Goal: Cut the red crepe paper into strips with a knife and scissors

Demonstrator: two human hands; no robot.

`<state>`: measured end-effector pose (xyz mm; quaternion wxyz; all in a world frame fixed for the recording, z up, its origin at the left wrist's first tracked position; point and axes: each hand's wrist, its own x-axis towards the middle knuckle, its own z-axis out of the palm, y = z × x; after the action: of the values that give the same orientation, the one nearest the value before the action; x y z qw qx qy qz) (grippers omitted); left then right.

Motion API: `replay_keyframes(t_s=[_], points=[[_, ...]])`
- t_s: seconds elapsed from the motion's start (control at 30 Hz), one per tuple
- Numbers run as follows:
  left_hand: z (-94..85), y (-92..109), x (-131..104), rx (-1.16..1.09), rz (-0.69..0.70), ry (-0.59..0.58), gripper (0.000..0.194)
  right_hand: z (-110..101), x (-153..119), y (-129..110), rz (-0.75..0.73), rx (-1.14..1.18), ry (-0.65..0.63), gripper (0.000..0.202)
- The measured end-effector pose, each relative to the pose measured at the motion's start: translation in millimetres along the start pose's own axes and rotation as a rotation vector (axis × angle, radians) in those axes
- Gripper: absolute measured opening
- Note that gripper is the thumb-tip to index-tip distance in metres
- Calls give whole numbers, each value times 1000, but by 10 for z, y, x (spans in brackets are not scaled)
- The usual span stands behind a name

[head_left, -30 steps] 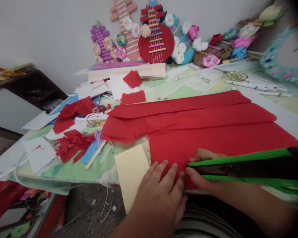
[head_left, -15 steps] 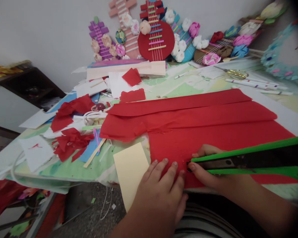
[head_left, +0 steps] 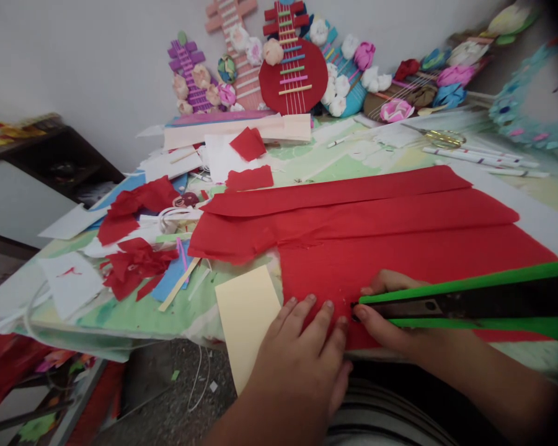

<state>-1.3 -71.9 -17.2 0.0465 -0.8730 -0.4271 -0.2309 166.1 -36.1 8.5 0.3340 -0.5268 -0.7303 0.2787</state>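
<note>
A wide piece of red paper (head_left: 400, 248) lies on the table in front of me, creased along its far part. My left hand (head_left: 302, 353) rests palm down on its near left corner with fingers spread. Just to the right, my right hand (head_left: 390, 316) grips the front end of a long green stapler (head_left: 469, 303), with the thumb below and fingers above. The stapler's tip meets the red paper near its front edge, and its rear end reaches the right side of the view. A cream card (head_left: 246, 316) sticks out over the table edge, partly behind my left hand.
Red paper scraps (head_left: 137, 266), strips and white cards crowd the table's left side. Gold-handled scissors (head_left: 441, 137) and white pens (head_left: 483, 158) lie at the back right. Decorated paper instruments (head_left: 292, 74) lean against the wall. The table edge (head_left: 186, 337) is close in front.
The view has shifted very slightly. Both hands, the stapler and the red paper stay in nearly the same places.
</note>
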Motion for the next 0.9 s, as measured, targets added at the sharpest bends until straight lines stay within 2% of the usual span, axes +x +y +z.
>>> replay_keyframes(t_s=[0.1,0.37,0.63,0.9], points=[[1,4,5,-6,0,0,30,-6,7,-30,22,11,2,19],[-11,-5,4,-6,9,2,27,-62,72,-89,-65,-117,3,18],[-19,-4,8,5,8,-9,30,-62,23,42,-98,-71,-22,19],[7,-3,0,20,9,-6,30,-70,22,18,-38,-147,-28,20]])
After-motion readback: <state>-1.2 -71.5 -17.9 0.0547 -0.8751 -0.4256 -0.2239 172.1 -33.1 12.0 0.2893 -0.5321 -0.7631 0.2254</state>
